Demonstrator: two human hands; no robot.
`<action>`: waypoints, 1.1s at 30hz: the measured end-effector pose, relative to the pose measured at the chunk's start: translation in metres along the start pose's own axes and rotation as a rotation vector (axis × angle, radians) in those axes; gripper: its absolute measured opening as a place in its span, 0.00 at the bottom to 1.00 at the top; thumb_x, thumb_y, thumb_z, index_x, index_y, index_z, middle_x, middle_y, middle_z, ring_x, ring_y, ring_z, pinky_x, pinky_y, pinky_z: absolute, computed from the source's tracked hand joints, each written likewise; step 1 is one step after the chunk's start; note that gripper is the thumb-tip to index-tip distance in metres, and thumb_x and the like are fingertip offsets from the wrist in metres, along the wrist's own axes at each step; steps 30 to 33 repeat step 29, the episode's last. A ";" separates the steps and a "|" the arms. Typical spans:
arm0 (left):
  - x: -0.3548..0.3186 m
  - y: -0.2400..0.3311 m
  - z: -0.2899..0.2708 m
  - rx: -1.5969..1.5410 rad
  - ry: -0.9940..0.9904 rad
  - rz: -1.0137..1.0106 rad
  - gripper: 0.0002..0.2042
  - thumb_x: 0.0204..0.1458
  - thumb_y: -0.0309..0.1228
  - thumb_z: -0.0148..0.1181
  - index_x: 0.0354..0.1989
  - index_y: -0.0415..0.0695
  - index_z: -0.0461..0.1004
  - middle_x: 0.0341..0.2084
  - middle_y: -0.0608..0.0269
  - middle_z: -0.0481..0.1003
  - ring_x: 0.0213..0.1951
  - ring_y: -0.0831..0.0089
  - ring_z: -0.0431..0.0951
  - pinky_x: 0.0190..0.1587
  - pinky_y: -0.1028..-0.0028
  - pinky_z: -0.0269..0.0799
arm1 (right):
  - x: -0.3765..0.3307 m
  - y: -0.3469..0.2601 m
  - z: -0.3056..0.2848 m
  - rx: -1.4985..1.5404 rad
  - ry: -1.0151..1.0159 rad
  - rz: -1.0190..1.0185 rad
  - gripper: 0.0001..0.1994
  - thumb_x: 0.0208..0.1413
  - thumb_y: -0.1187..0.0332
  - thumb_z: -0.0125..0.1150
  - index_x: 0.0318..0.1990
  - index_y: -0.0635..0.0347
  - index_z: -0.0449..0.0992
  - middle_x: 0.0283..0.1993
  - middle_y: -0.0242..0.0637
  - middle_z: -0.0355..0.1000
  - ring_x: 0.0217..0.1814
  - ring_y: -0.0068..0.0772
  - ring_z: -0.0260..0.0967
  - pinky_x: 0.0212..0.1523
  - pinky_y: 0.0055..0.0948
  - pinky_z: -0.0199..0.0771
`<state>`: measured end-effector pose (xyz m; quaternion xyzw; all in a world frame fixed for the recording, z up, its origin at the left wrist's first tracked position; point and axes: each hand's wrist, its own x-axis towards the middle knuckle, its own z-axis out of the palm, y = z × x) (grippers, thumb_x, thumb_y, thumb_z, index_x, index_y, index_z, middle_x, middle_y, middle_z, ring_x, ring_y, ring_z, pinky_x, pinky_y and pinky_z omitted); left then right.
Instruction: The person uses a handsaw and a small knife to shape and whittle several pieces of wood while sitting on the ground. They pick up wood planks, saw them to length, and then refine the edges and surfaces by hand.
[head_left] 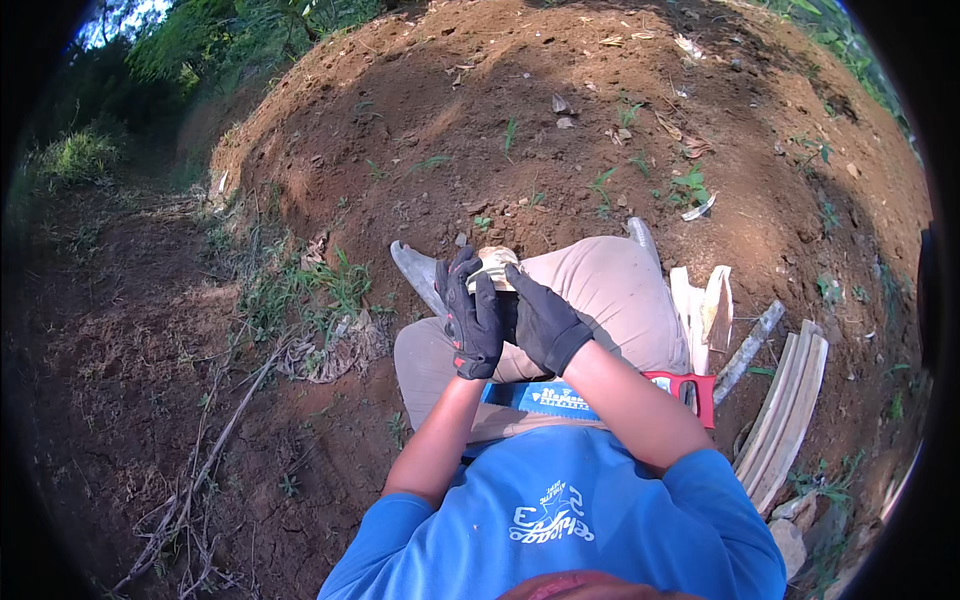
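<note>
My left hand (472,320) and my right hand (545,318), both in black gloves, are raised close together above my lap. Between their fingers is a pale, rounded cream-and-brown piece (494,264), whose kind I cannot make out. The left fingers are along its left side, and the right fingertips press against its right side. Its lower part is hidden by the gloves. Below my wrists, a handsaw with a red handle (692,392) lies across my lap. A blue printed surface (540,398) shows beside it, partly covered by my forearms.
A brown soil mound (420,150) rises ahead of my grey boots (415,272). Pale split strips (785,410), a grey stick (750,350) and upright pale pieces (705,310) lie to the right. Dry twigs (205,470) and grass (340,285) are on the left.
</note>
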<state>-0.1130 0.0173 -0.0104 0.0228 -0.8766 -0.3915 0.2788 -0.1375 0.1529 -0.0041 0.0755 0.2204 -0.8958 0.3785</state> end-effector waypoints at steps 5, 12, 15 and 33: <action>0.016 -0.012 0.030 -0.211 -0.110 0.009 0.23 0.77 0.41 0.34 0.50 0.40 0.77 0.53 0.46 0.77 0.60 0.48 0.75 0.67 0.56 0.66 | 0.005 -0.004 -0.018 -0.004 0.103 -0.059 0.20 0.75 0.56 0.56 0.67 0.51 0.72 0.57 0.36 0.79 0.57 0.32 0.79 0.57 0.38 0.80; 0.077 -0.066 0.029 -0.546 0.126 -0.135 0.22 0.77 0.44 0.39 0.43 0.41 0.77 0.39 0.59 0.78 0.43 0.66 0.78 0.51 0.66 0.72 | -0.151 -0.033 0.012 -1.679 -0.046 -0.591 0.22 0.59 0.64 0.72 0.58 0.65 0.78 0.54 0.48 0.81 0.55 0.45 0.80 0.55 0.41 0.81; 0.106 -0.084 0.019 -0.581 0.003 -0.158 0.21 0.74 0.43 0.40 0.44 0.40 0.77 0.38 0.60 0.78 0.42 0.68 0.80 0.53 0.67 0.75 | -0.203 -0.047 -0.008 -2.210 0.240 -0.692 0.24 0.55 0.64 0.75 0.59 0.61 0.79 0.55 0.47 0.80 0.59 0.52 0.77 0.62 0.48 0.76; 0.124 -0.146 -0.008 -0.905 0.170 -0.370 0.18 0.67 0.44 0.52 0.39 0.41 0.78 0.29 0.59 0.79 0.33 0.67 0.80 0.42 0.66 0.78 | -0.289 -0.054 -0.131 -1.509 1.047 -0.314 0.36 0.62 0.54 0.72 0.73 0.60 0.67 0.71 0.51 0.70 0.69 0.48 0.72 0.70 0.43 0.71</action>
